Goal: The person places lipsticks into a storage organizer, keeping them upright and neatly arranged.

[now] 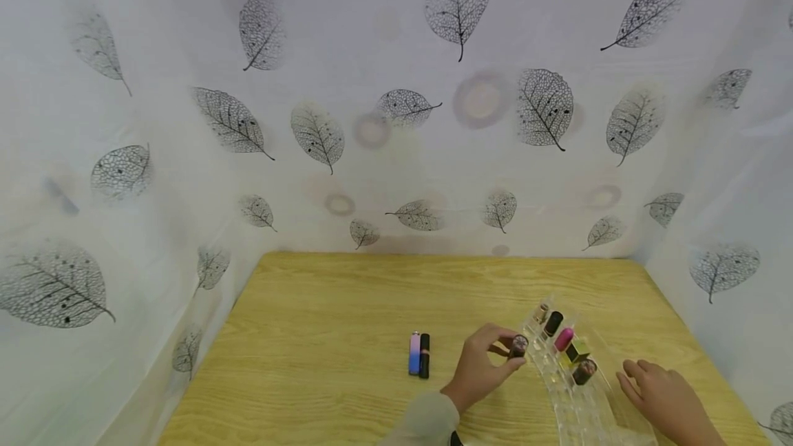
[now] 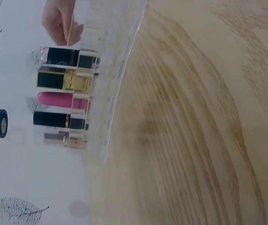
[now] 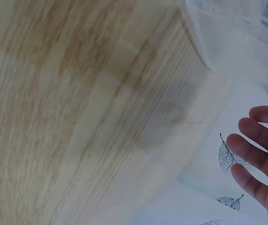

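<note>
My left hand (image 1: 480, 369) pinches a dark lipstick (image 1: 519, 345) with a patterned end between thumb and fingers, above the table just left of a clear stepped lipstick organizer (image 1: 565, 401). Along the organizer's far part several lipsticks stand in a row: a small pale gold one (image 2: 61, 139), a black one (image 1: 553, 323), a pink one (image 1: 564, 339), a black-and-gold square one (image 1: 578, 351) and a dark one with a patterned cap (image 1: 584, 372). To the organizer's right, my right hand (image 1: 668, 396) holds nothing, its fingers loosely bent and spread in the right wrist view.
Left of my left hand, a pink-to-blue tube (image 1: 414, 354) and a black tube (image 1: 424, 356) lie side by side on the wooden table (image 1: 310, 322). White curtains with a leaf print (image 1: 396, 157) enclose the table's back and sides.
</note>
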Tool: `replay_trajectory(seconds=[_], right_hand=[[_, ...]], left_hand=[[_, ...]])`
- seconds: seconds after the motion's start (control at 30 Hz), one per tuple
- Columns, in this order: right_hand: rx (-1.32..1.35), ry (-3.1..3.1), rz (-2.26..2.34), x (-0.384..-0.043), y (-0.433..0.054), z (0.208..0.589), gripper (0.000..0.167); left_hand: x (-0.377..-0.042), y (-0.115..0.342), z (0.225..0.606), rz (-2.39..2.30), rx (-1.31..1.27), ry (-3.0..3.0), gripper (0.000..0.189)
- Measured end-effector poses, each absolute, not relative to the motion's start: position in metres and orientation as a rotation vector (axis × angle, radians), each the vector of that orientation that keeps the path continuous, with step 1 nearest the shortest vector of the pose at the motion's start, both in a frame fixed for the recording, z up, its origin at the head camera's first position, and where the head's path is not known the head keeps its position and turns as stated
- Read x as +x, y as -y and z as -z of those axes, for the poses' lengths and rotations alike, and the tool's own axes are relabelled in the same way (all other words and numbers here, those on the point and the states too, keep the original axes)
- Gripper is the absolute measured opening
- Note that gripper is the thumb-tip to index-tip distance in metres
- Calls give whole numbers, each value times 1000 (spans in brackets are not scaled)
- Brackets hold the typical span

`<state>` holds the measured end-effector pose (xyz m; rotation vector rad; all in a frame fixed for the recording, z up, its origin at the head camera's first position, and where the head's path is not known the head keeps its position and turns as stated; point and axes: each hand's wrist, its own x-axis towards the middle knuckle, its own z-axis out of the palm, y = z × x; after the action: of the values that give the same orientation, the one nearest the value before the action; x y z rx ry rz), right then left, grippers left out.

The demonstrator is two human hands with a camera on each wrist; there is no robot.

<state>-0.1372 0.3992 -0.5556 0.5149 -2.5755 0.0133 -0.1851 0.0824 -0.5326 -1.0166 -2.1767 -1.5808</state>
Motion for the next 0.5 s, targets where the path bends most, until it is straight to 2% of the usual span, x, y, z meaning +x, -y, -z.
replay_trajectory(seconds=[0.5], right_hand=[[456, 2593, 4, -138, -398, 561, 14]], left_hand=[[-176, -138, 540, 1492, -1102, 2228, 30]])
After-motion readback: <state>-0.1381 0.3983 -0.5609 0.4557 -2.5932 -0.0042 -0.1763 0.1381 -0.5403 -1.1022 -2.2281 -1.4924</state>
